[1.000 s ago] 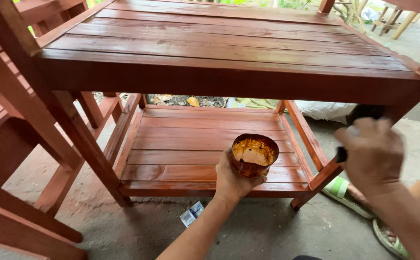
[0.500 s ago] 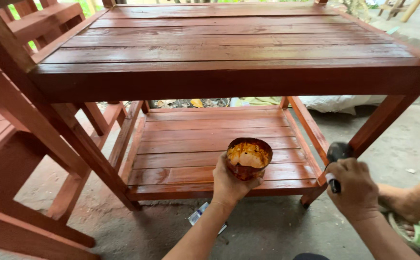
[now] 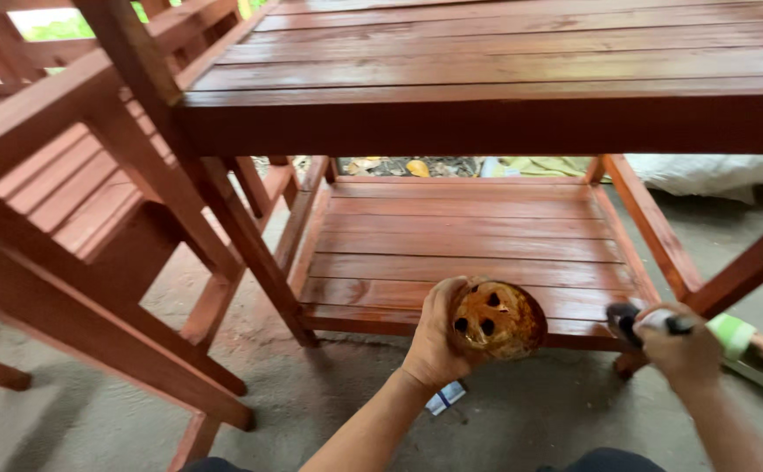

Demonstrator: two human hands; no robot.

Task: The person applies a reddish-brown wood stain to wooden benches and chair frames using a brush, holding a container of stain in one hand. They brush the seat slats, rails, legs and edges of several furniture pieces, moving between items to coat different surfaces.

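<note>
Presently, left hand (image 3: 434,336) grips a stained bowl (image 3: 497,319) above the lower shelf (image 3: 451,236); right hand (image 3: 683,350) is closed around a brush handle (image 3: 652,322).

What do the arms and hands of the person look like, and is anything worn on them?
Both forearms are bare, with no sleeves in view. The left hand and right hand wear no gloves, and no watch, ring or bracelet is visible. Both arms enter from the bottom edge.

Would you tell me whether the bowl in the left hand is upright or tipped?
Tipped: the bowl in the left hand is turned on its side, its stained opening facing the camera.
</note>
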